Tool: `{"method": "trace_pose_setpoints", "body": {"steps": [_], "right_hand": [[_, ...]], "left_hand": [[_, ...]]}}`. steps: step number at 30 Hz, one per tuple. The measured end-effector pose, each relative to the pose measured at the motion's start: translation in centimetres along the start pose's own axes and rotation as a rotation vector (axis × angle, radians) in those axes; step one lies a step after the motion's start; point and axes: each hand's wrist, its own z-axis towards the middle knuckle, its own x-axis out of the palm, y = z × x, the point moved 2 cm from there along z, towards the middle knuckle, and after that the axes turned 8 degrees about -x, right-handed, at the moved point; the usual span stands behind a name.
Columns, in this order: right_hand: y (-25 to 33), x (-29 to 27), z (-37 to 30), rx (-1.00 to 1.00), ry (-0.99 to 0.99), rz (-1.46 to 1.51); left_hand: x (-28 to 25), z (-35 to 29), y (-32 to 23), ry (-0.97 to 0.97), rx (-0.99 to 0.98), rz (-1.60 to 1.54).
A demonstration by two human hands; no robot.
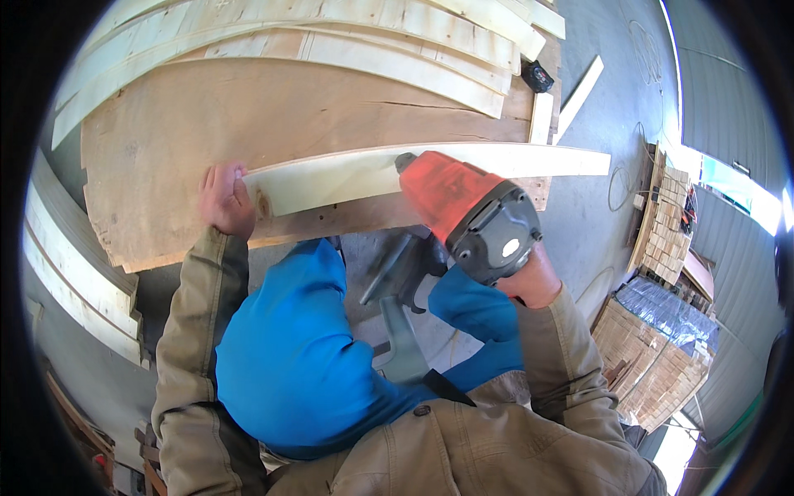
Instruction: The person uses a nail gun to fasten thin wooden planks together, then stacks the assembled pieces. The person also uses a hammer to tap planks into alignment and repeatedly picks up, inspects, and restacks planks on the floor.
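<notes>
A pale wooden board [331, 180] lies along the near edge of the plywood-topped table [190, 124]. My left hand [227, 201] is closed at the board's left end, fingers curled and thumb against it. My right hand [536, 277] grips a red and black nail gun [475, 213], slanting across the board. The tool's nose is at the board's upper edge near its middle; whether it touches cannot be told. The nail gun's body hides part of the board and most of my right fingers.
Several long planks [347, 37] lie at the table's far side, with a black tape measure [538, 77] by their right ends. More planks [78, 264] are stacked at the left. Bundled wood pieces [653, 355] stand on the right floor. My blue-covered knees are beneath the table edge.
</notes>
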Motion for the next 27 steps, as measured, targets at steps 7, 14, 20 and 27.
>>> {"method": "trace_pose_setpoints", "body": {"steps": [7, 14, 20, 27], "right_hand": [[-0.9, -1.0, -1.1, -0.061, 0.076, -0.263], [-1.2, -1.4, -1.7, -0.037, 0.116, -0.22], [-2.7, -2.2, -4.7, 0.038, 0.098, -0.211], [-3.7, -2.2, -5.3, 0.028, 0.137, -0.218]], "left_hand": [[0.2, -0.1, 0.0, 0.002, -0.028, -0.005], [0.3, -0.1, 0.3, 0.003, -0.033, -0.007], [0.4, -0.1, 0.5, 0.013, -0.029, -0.003], [0.1, 0.0, 0.1, 0.011, -0.019, -0.003]]}}
